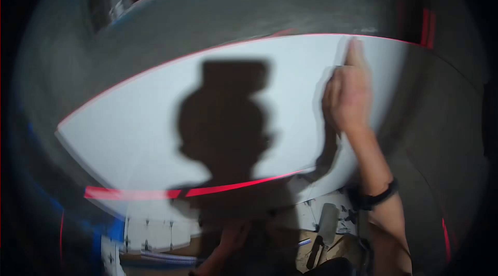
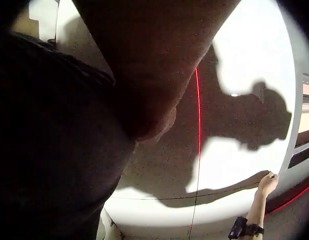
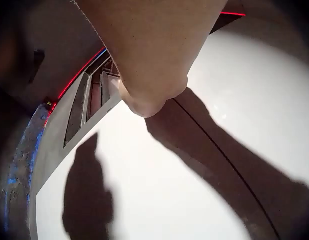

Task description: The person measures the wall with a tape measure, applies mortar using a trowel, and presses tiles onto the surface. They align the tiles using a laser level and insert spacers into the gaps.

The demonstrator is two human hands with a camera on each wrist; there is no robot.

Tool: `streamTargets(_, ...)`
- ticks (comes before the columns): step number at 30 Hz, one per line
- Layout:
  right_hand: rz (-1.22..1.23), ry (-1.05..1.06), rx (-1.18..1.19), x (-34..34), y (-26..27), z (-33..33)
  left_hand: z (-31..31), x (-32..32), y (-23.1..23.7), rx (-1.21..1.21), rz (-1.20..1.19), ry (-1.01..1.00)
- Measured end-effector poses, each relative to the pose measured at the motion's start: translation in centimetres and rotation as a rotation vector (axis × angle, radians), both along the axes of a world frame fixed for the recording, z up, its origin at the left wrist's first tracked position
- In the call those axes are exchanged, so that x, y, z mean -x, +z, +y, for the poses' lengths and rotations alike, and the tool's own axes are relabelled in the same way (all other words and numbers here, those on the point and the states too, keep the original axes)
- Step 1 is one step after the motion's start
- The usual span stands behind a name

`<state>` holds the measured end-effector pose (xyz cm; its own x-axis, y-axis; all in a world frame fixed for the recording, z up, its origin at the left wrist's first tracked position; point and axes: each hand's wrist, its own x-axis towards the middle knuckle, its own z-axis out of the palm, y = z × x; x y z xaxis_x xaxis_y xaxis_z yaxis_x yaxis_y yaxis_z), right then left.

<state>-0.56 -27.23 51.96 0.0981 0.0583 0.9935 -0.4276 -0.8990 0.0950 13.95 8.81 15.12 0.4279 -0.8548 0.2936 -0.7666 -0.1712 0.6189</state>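
A large white panel (image 1: 140,94) fills the middle of the head view, with the shadow of a person's head and shoulders across it. My right hand (image 1: 350,97) reaches over its right part, one finger straight and its tip right at the far edge. In the left wrist view the same right hand (image 2: 268,183) appears at the panel's far side; in the right wrist view its fingers are hidden behind the forearm. Low in the head view my left hand (image 1: 233,237) lies in shadow near the panel's front side, fingers loosely forward and nothing visible in them.
Red laser lines run along the panel's far edge and across its near part. White pieces with dark marks (image 1: 155,234) lie in front, beside a striped tube (image 1: 168,259) and a grey tool with a dark handle (image 1: 327,224). Grey surface (image 1: 290,6) borders the panel beyond.
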Motion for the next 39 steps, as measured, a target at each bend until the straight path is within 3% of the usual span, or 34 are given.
streamTargets(1, 0.048, 0.011, -0.109, -0.3, -1.3, -1.4, -0.5, 1.0, 4.7, -0.072, 0.153, 0.058)
streamTargets(2, 0.041, 0.041, -0.291, -0.6, -2.6, -2.4, 0.7, 0.2, 2.0, -0.094, 0.164, 0.256)
streamTargets(3, -0.025, 0.009, 0.021, -0.8, -1.4, -0.7, 2.2, -0.4, 2.1, 0.05, 0.157, 0.345)
streamTargets(4, -0.054, 0.26, -0.001, -0.8, -3.2, -3.4, 3.8, -1.3, 2.0, 0.067, 0.126, 0.538)
streamTargets(6, -0.079, 0.408, -0.391, 0.5, -5.6, -1.5, 7.4, -4.9, 0.7, 0.132, 0.073, 0.804)
streamTargets(7, -0.077, 0.433, -0.435, 1.4, -7.4, -2.5, 9.8, -7.1, -0.2, 0.185, 0.057, 0.897)
streamTargets(9, -0.116, 0.498, -0.526, 2.2, -12.1, -4.2, 15.0, -11.9, 2.4, 0.131, 0.117, 1.019)
streamTargets(11, 0.004, 0.662, -0.709, 3.7, -16.8, -5.5, 19.8, -16.0, 5.8, 0.08, 0.031, 1.129)
streamTargets(13, 0.074, 0.579, -0.872, 3.1, -17.3, 0.5, 23.0, -19.8, 7.6, 0.269, -0.057, 1.222)
streamTargets(15, 0.163, 0.543, -0.942, 3.2, -19.9, 2.6, 26.2, -23.1, 8.8, 0.379, -0.173, 1.197)
streamTargets(17, 0.313, 0.403, -0.949, 3.8, -22.6, 3.1, 28.7, -25.9, 7.9, 0.385, -0.099, 1.206)
streamTargets(20, 0.433, 0.343, -1.067, 3.9, -23.4, 5.7, 29.7, -27.7, 6.8, 0.44, 0.134, 1.043)
streamTargets(23, 0.382, 0.454, -1.166, 1.3, -23.1, 10.6, 28.8, -29.0, 4.9, 0.53, 0.294, 0.949)
streamTargets(25, 0.426, 0.445, -1.17, -0.6, -22.9, 13.7, 28.3, -30.2, 2.7, 0.704, 0.406, 0.802)
streamTargets(27, 0.595, 0.523, -1.354, -1.9, -22.0, 16.4, 26.9, -29.8, 2.8, 0.797, 0.393, 0.746)
streamTargets(30, 0.621, 0.505, -1.343, -5.5, -21.8, 22.4, 25.8, -30.3, 2.0, 1.073, 0.539, 0.608)
streamTargets(34, 0.675, 0.47, -1.33, -9.0, -23.9, 28.4, 25.2, -30.5, 2.5, 1.135, 0.616, 0.596)
streamTargets(36, 0.717, 0.473, -1.351, -10.5, -25.0, 30.2, 25.4, -30.2, 4.7, 0.993, 0.545, 0.815)
streamTargets(39, 0.839, 0.409, -1.34, -13.0, -25.6, 32.0, 25.3, -30.2, 5.0, 1.015, 0.482, 0.86)
